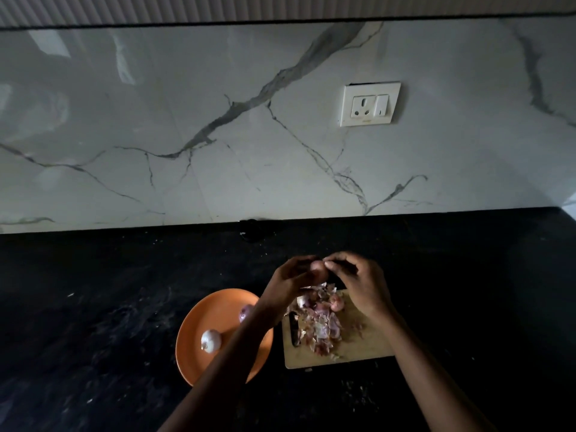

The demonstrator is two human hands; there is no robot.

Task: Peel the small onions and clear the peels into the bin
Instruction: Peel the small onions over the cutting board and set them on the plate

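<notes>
your left hand (288, 280) grips a small onion (318, 269) above the cutting board (364, 347); your right hand (361, 282) pinches its top, fingertips together. peels (321, 322) cover the board; two peeled onions (211, 340) sit on the orange plate (215, 307).

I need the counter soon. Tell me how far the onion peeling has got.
Done: two peeled onions lie on the orange plate, and a heap of peels covers the cutting board. In hand: the left hand holds an onion while the right hand picks at its skin. Left: one reddish onion on the board, then binning the peels; no bin is in view.
</notes>
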